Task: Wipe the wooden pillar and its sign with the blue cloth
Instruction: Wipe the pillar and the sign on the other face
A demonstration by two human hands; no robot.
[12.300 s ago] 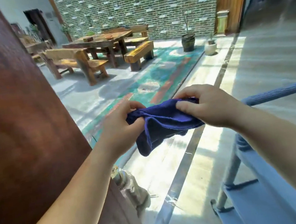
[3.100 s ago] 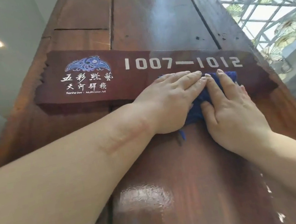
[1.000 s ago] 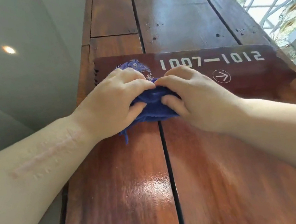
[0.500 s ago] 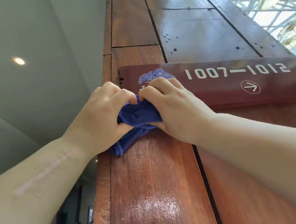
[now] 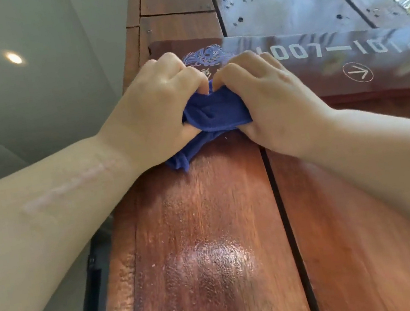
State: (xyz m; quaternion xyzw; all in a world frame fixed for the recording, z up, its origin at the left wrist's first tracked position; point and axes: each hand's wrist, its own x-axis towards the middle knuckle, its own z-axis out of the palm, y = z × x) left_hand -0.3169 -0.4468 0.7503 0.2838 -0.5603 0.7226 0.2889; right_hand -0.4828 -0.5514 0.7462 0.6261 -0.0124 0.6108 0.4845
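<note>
Head view: we bunch the blue cloth point(image 5: 214, 112) against the sign point(image 5: 319, 67) on the wooden pillar point(image 5: 209, 222), left hand point(image 5: 156, 109) and right hand point(image 5: 270, 102) both gripping it; soft, light, best held by its gathered folds.

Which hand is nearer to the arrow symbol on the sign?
The right hand. It grips the blue cloth just left of the arrow in the picture. The left hand grips the cloth's far side, farther from the arrow on the sign.

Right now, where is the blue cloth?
In the head view, the blue cloth is bunched between the left hand and right hand, against the sign's left lower edge.
</note>
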